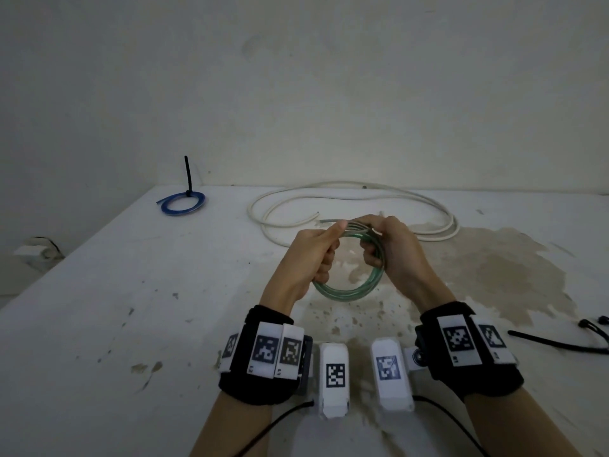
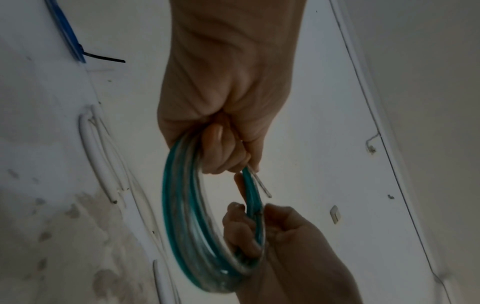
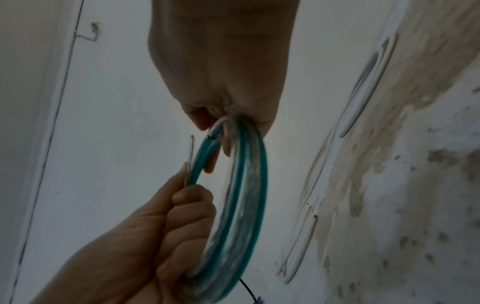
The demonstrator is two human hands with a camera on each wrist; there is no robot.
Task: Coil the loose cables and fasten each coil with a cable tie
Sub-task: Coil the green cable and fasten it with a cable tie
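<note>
Green coil (image 1: 349, 288) gripped by fingers (image 1: 324, 258).

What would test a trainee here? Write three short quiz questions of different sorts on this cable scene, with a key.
1. True or false: the blue coil at the table's far left already wears a black cable tie.
2. Which cable lies loose? A white cable; B green coil; C blue coil.
3. Fill in: the left hand and right hand both grip the ___ coil.

Key: 1 true; 2 A; 3 green.
</note>
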